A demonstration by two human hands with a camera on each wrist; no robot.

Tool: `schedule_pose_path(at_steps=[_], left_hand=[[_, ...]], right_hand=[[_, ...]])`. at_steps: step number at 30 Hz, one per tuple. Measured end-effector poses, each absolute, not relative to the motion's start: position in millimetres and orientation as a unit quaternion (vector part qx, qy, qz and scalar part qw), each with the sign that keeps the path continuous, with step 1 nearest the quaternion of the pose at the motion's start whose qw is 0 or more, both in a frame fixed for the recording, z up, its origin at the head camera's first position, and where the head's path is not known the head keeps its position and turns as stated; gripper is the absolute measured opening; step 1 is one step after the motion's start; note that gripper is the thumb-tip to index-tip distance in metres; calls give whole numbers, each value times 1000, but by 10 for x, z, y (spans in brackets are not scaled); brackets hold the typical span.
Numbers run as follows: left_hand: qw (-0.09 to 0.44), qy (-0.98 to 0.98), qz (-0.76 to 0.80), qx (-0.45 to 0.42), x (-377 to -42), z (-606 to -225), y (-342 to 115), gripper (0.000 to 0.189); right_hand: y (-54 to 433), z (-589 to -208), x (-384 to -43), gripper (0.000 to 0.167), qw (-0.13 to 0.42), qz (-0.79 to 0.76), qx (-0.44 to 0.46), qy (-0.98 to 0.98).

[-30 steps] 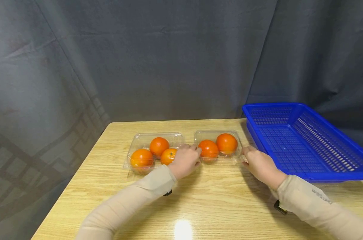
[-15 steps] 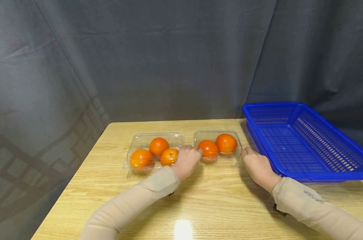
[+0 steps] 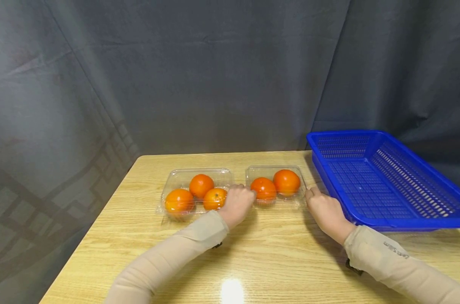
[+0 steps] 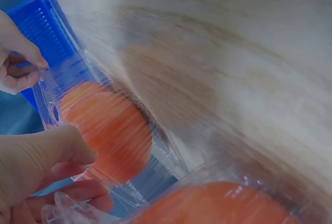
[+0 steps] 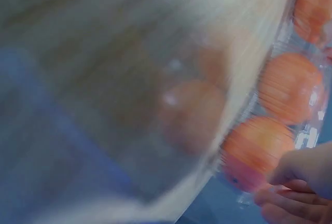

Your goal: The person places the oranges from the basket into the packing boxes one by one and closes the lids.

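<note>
Two clear plastic fruit boxes stand side by side on the table. In the head view, the right box has two oranges showing through it. My left hand pinches this box's left edge between thumb and fingers, close beside the other box. At the opposite edge, my right hand grips the rim, its thumb and fingers curled there in the right wrist view. The left box contains three oranges, one partly covered by my left hand.
A blue plastic basket with slotted walls sits at the right, just beside my right hand. Wood-grain tabletop extends in front of the boxes. A dark grey curtain hangs behind the table.
Both hands have shifted slightly: the left a little to the right, the right a little to the left, its fingers now closer on the box's edge. Boxes and oranges have hardly moved.
</note>
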State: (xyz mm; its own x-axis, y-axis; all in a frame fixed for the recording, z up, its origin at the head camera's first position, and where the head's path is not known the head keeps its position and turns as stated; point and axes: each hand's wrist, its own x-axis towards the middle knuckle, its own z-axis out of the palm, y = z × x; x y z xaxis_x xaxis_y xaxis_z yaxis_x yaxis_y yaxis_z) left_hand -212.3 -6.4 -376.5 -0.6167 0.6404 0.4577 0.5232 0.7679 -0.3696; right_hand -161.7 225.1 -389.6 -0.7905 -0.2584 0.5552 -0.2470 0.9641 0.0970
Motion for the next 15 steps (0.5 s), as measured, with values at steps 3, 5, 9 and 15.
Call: schedule_pose_path(at_steps=[3,5,9,15], left_hand=[[276,-899,98,-324,-2123,-3759,-66,16],[267,-903,95,-324,-2126,-3758,-69,16],[259,-906,83,-325,-2132,-3760,-79,17],[246,-911,61,-325,-2122,-3737,-113,16]], right_hand=[[2255,-3905,-1614,23,290,-2,133,-948],[2254,-3909,-1617,22,288,-1,131,-948],[2247,-3898,-1617,19,287,-4,129,-949],[2248,-3782,-1610,14,241,14,129,-962]])
